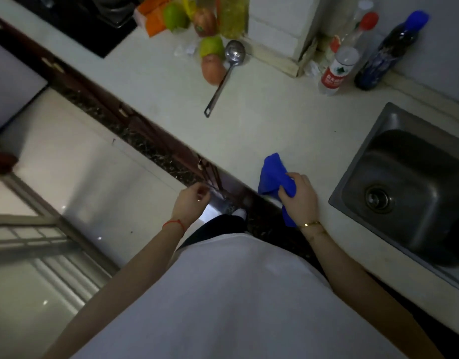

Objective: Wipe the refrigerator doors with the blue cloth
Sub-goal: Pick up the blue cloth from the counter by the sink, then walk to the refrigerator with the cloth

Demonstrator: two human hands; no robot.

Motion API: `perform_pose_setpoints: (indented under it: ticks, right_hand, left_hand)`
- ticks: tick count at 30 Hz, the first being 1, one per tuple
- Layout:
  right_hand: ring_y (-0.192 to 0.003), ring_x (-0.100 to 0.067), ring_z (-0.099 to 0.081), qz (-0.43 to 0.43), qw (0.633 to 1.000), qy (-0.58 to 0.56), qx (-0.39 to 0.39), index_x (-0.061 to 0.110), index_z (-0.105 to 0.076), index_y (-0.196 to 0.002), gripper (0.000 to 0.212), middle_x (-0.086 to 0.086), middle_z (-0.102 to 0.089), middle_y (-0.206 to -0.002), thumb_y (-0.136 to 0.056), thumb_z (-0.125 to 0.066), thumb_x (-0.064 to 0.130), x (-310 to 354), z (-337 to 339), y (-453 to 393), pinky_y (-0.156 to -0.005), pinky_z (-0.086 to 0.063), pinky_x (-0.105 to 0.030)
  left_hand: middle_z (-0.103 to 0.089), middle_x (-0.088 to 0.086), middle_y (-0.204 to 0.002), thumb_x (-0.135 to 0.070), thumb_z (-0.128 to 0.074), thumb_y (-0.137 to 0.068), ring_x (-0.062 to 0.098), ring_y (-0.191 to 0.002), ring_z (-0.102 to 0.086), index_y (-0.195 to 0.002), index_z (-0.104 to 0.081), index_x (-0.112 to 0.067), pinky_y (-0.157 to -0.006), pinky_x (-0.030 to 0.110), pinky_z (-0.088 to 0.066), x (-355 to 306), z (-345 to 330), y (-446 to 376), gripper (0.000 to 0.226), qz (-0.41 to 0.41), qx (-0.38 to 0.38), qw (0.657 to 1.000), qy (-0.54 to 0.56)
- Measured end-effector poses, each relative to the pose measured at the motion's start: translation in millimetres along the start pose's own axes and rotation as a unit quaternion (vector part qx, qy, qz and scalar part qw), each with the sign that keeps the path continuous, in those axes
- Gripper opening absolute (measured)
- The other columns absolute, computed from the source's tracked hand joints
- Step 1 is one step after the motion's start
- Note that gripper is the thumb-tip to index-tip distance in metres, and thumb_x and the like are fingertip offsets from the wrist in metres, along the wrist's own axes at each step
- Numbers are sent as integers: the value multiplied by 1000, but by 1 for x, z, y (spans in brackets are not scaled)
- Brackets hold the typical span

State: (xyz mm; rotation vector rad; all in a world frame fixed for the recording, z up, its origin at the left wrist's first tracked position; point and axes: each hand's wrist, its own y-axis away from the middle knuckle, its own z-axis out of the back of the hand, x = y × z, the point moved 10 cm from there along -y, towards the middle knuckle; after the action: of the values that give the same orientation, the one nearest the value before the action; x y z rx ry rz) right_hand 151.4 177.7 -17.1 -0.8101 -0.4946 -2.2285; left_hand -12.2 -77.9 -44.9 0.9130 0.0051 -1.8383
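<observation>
Head view: right hand point(299, 194) clamped on blue cloth point(273, 174) at countertop point(171, 99) edge; left hand point(190, 203) loosely curled, holding nothing. Pickup step; wiping not begun. Next: carry to refrigerator, not in view.

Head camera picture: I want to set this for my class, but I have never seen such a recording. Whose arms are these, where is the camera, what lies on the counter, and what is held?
No machine here: a person wears one camera on the head, looking down past a white shirt at both bare hands. The right hand has its grip on a blue cloth at the edge of the pale counter. The left hand hangs beside the counter's front, fingers loosely curled, seemingly holding nothing. On the counter lie a metal ladle, some fruit and two bottles. A steel sink sits at right. No refrigerator is clearly recognisable in the picture.
</observation>
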Motion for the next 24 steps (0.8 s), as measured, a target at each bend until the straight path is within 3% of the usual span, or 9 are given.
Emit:
perform_pose_setpoints:
  ticks: [3,6,12,14,16,18,21,24]
  right_hand:
    - [-86,-20,-55,38,998,-18,55,9,-59,-115,31,-12,-55,-105,-84,-64,12,9,-13,33,-76,-43,-26]
    - [-89,-26,-57,76,991,3,114,6,-60,-112,30,-15,-57,-104,-83,-64,11,14,-37,62,-77,-36,-19]
    - [-90,-25,-63,87,961,37,262,7,-61,-116,34,-17,-69,-103,-82,-65,8,43,-101,90,-75,-42,-22]
    - [-97,-30,-64,76,949,64,299,8,-59,-120,37,-19,-68,-109,-83,-65,10,53,-125,87,-82,-46,-28]
    - [-104,-33,-62,72,934,100,335,7,-58,-123,40,-20,-66,-114,-84,-65,11,65,-155,82,-88,-46,-31]
    - [-109,-34,-61,61,922,133,359,6,-57,-126,42,-21,-64,-120,-85,-65,11,76,-183,75,-92,-46,-32]
    - [-115,-37,-57,26,908,169,382,2,-54,-129,42,-24,-60,-127,-88,-62,11,86,-218,68,-95,-44,-33]
    - [-116,-39,-56,-2,913,175,369,-2,-54,-128,41,-26,-58,-127,-89,-61,9,103,-239,58,-96,-44,-35]
  left_hand:
    - [-68,5,-100,-22,-59,-93,20,-87,-61,-112,-68,-10,-81,24,-44,66,-14,63,25,126,-15,989,71]
    - [-71,10,-104,-23,-60,-92,28,-95,-67,-111,-70,-9,-89,28,-49,139,-33,137,26,248,-35,958,139]
    - [-71,17,-93,-16,-58,-92,34,-93,-71,-101,-70,0,-94,38,-55,248,-71,286,22,455,-102,834,295]
    - [-72,23,-98,-12,-56,-93,38,-95,-70,-93,-70,2,-82,30,-55,263,-77,316,20,492,-118,801,320]
    - [-69,27,-107,-10,-54,-94,38,-95,-68,-102,-68,9,-66,22,-48,278,-79,335,24,521,-132,772,339]
    - [-68,23,-113,-12,-54,-96,27,-93,-62,-112,-66,8,-74,24,-43,293,-78,346,29,545,-141,746,356]
    - [-69,24,-113,-15,-56,-95,32,-106,-64,-103,-71,4,-90,32,-47,321,-60,336,25,545,-147,734,378]
    - [-68,23,-107,-14,-52,-98,24,-93,-57,-105,-67,10,-81,29,-40,339,-21,313,30,539,-150,735,384]
